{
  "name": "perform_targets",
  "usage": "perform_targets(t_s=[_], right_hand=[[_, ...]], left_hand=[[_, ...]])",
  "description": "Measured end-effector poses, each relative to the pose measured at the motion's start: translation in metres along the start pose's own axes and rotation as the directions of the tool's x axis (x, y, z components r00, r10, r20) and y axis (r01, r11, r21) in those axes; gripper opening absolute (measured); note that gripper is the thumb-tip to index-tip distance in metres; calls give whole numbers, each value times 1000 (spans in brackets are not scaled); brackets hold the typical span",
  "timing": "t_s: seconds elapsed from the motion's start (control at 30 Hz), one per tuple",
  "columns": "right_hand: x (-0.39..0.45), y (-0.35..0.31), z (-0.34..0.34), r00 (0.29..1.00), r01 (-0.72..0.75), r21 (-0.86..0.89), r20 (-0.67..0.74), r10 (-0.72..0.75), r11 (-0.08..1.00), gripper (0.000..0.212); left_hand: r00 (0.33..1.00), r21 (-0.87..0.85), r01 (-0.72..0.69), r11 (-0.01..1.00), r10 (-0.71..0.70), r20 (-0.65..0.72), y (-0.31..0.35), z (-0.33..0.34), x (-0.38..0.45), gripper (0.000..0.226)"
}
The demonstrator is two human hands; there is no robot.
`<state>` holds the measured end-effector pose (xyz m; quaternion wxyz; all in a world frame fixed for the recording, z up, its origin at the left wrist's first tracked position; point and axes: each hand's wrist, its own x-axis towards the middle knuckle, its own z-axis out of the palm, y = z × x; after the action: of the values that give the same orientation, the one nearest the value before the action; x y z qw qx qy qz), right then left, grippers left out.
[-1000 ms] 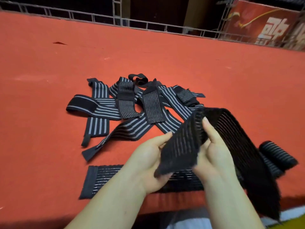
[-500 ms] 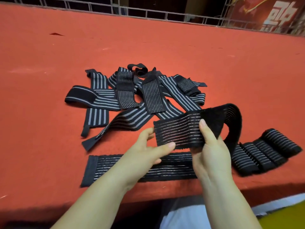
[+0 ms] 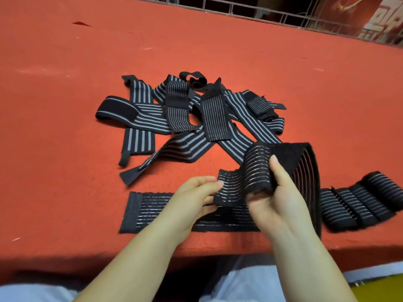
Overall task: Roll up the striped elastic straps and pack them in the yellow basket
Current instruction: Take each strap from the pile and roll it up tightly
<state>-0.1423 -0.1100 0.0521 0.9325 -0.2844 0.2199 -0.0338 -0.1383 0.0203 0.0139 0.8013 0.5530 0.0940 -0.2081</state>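
Holding one striped strap [image 3: 257, 171] up off the red table [image 3: 65, 105] with both hands, lower centre of the frame. The right hand [image 3: 277, 199] grips it with fingers curled underneath and the thumb pressed on the black fuzzy end that's folded over on top. The left hand [image 3: 196, 197] pinches the strap's free edge between thumb and fingers. The rest of that strap loops over to the right and drops down behind the right wrist.

Right under the hands, another strap [image 3: 152, 210] lies flat along the table's near edge. A messy pile of unrolled straps [image 3: 192, 118] sits in the middle of the frame, all crisscrossed. Over at the right edge there's a row of rolled-up straps [image 3: 359, 203] lying side by side, touching. A sliver of something yellow [image 3: 383, 288] shows in the bottom right corner, probably the basket, but I can't tell for sure.
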Motion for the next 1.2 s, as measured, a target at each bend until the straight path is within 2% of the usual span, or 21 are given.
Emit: perform_targets(t_s=[0.13, 0.27, 0.33, 0.4, 0.43, 0.5, 0.57, 0.67, 0.73, 0.8, 0.87, 0.97, 1.13, 1.2], right_hand=[[3, -2, 3, 999, -31, -7, -16, 31, 1000, 25], [11, -6, -7, 994, 13, -15, -111, -15, 1000, 19], [19, -4, -22, 964, 24, -120, -260, -55, 993, 4], [23, 1, -35, 897, 67, -292, -401, -186, 954, 18], [25, 3, -40, 865, 107, -368, -424, -269, 924, 27], [26, 5, -47, 812, 216, -458, -405, -419, 862, 38], [25, 7, -46, 771, 340, -521, -323, -549, 783, 42], [22, 11, -34, 774, 471, -618, -51, -631, 629, 35], [16, 18, -19, 812, 524, -650, 185, -554, 551, 24], [12, 29, -6, 829, 552, -701, 402, -389, 451, 9], [13, 40, 3, 818, 571, -726, 545, -186, 384, 17], [16, 54, 10, 798, 584, -788, 601, 41, 196, 24], [24, 77, 17, 787, 615, -771, 590, 178, -165, 41], [31, 90, 22, 776, 630, -727, 581, 243, -273, 41]], left_hand=[[998, -148, 50, 988, -54, -26, -2, -3, 5, 33], [995, -295, 84, 952, -67, 67, 3, -11, 7, 32], [997, -300, 46, 953, -27, 68, 8, -16, 6, 32], [998, -256, -12, 967, 26, 52, 13, -20, 3, 32], [998, -226, -42, 973, 52, 37, 15, -22, 1, 32], [994, -145, -106, 984, 107, 0, 20, -24, -4, 31], [988, -60, -156, 986, 155, -18, 25, -26, -9, 30], [982, 0, -184, 983, 184, -32, 31, -30, -17, 30], [983, 42, -184, 982, 184, -5, 32, -33, -23, 31], [984, 71, -175, 982, 173, 34, 32, -37, -28, 30], [985, 82, -162, 983, 156, 72, 33, -43, -34, 27], [990, 124, -135, 983, 128, 68, 32, -56, -40, 18], [978, 301, -42, 953, 100, -182, 20, -95, -38, 8], [957, 358, 1, 934, 103, -271, 14, -107, -37, 12]])
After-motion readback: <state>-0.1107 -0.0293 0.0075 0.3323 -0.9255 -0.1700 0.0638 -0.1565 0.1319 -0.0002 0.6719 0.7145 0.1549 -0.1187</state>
